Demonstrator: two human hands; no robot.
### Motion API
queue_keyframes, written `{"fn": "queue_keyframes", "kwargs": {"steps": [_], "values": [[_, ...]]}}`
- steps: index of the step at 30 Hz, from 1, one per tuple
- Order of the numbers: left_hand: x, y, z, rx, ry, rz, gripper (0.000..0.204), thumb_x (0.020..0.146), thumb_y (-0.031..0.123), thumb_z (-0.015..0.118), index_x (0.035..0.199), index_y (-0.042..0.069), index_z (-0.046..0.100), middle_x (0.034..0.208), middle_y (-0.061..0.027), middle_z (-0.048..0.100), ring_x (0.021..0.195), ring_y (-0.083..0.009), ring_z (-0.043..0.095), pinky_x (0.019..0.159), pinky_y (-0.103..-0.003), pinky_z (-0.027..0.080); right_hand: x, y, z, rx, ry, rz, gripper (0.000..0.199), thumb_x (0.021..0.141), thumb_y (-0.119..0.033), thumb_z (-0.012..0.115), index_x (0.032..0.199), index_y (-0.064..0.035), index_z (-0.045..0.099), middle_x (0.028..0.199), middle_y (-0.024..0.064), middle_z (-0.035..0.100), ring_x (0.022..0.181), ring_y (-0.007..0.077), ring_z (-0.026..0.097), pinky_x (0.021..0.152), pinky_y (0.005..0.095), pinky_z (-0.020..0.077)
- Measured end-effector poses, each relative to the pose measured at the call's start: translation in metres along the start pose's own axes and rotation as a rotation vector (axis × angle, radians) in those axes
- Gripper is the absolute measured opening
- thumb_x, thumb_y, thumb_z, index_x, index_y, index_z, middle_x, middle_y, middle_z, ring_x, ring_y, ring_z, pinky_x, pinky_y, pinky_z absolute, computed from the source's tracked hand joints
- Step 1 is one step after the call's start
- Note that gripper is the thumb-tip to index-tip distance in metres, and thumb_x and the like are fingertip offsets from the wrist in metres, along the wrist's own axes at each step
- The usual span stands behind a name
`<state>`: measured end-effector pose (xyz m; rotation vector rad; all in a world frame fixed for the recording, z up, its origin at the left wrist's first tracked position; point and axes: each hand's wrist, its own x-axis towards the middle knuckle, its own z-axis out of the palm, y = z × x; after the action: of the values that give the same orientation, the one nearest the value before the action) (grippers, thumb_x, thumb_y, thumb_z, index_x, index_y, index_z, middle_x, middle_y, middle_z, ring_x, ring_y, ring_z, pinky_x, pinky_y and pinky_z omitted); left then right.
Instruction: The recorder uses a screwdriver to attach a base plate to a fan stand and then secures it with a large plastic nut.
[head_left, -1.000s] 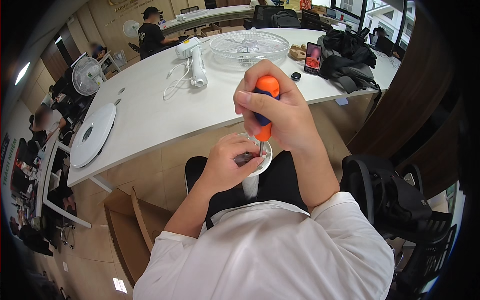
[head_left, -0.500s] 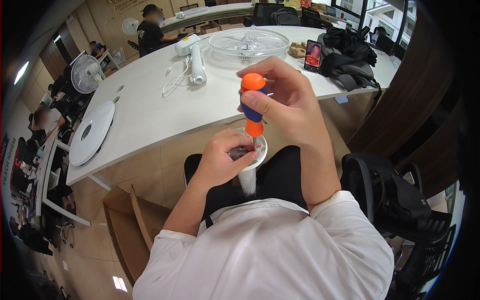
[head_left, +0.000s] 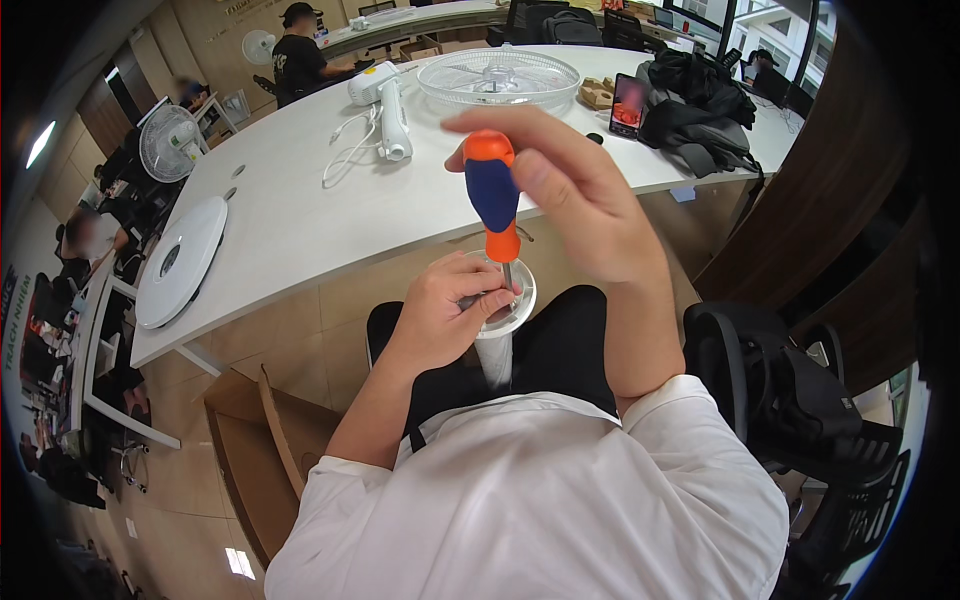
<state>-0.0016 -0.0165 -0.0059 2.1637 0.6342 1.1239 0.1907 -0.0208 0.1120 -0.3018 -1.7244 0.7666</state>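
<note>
A screwdriver [head_left: 492, 195] with an orange and blue handle stands nearly upright in front of me. My right hand [head_left: 580, 205] is loosely around the top of its handle, thumb on the right side and fingers stretched over the far side. The metal shaft points down into the round flanged end of a white fan pole [head_left: 494, 352], upright between my legs. Curled over that flange, my left hand [head_left: 440, 310] holds the pole's end, with thumb and fingertips close together by the screwdriver tip. Whatever lies under those fingertips is hidden.
A white table [head_left: 290, 225] ahead bears a round white fan base [head_left: 183, 262], a fan motor body with cord [head_left: 392, 125], a fan cage [head_left: 498, 78], a phone [head_left: 628, 105] and a dark backpack [head_left: 690, 115]. A cardboard box [head_left: 245, 440] stands at left, an office chair [head_left: 780, 390] at right.
The screwdriver handle has tilted slightly left and turned, showing more blue. My right hand's fingers have loosened and stretched out over it. My left hand stays at the pole's end.
</note>
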Motion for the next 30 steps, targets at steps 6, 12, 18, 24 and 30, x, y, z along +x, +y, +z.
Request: {"fn": "queue_keyframes", "kwargs": {"steps": [6,12,18,24,30], "values": [[0.001,0.001,0.002,-0.01,-0.008,-0.018,0.009,0.095,0.004,0.073,0.101,-0.002,0.077,0.101,-0.0091,0.071,0.093,-0.0207,0.067,0.084,-0.034,0.053,-0.001,-0.001,-0.013,-0.101,-0.065,0.012,0.026,0.104,-0.012,0.065,0.127,-0.0048,0.073,0.112,0.0063,0.075,0.098,0.014,0.068,0.086,0.0287,0.0547],[0.0,0.005,0.006,0.044,-0.02,0.032,0.008,0.094,0.004,0.073,0.098,-0.002,0.077,0.093,-0.0071,0.072,0.092,-0.0231,0.066,0.084,-0.035,0.053,0.0,-0.013,-0.011,-0.299,-0.009,0.073,0.025,0.097,-0.009,0.074,0.122,-0.004,0.074,0.109,0.0034,0.073,0.097,0.0105,0.066,0.076,0.0267,0.0551],[-0.002,0.007,0.005,0.04,-0.006,0.024,0.008,0.093,0.004,0.074,0.098,-0.001,0.078,0.091,-0.0059,0.071,0.089,-0.0234,0.063,0.084,-0.036,0.052,-0.005,-0.014,-0.007,-0.357,0.063,0.1,0.03,0.09,-0.008,0.083,0.118,-0.0026,0.074,0.105,0.0019,0.071,0.099,0.0097,0.068,0.074,0.025,0.0539],[-0.002,0.002,0.003,0.027,0.011,0.014,0.009,0.092,0.003,0.074,0.099,-0.001,0.078,0.092,-0.0058,0.071,0.087,-0.023,0.061,0.082,-0.036,0.052,-0.006,-0.01,-0.002,-0.389,0.122,0.044,0.031,0.087,-0.011,0.087,0.115,-0.0035,0.074,0.099,0.0002,0.072,0.092,0.0084,0.068,0.07,0.0239,0.0523],[-0.001,0.0,0.004,0.011,0.037,0.018,0.011,0.091,0.007,0.076,0.1,0.004,0.081,0.091,-0.0055,0.073,0.086,-0.0237,0.063,0.08,-0.036,0.052,-0.006,-0.009,-0.002,-0.405,0.139,0.036,0.031,0.087,-0.01,0.087,0.115,-0.0035,0.074,0.101,0.0003,0.073,0.091,0.0076,0.068,0.07,0.0234,0.0524]]}}
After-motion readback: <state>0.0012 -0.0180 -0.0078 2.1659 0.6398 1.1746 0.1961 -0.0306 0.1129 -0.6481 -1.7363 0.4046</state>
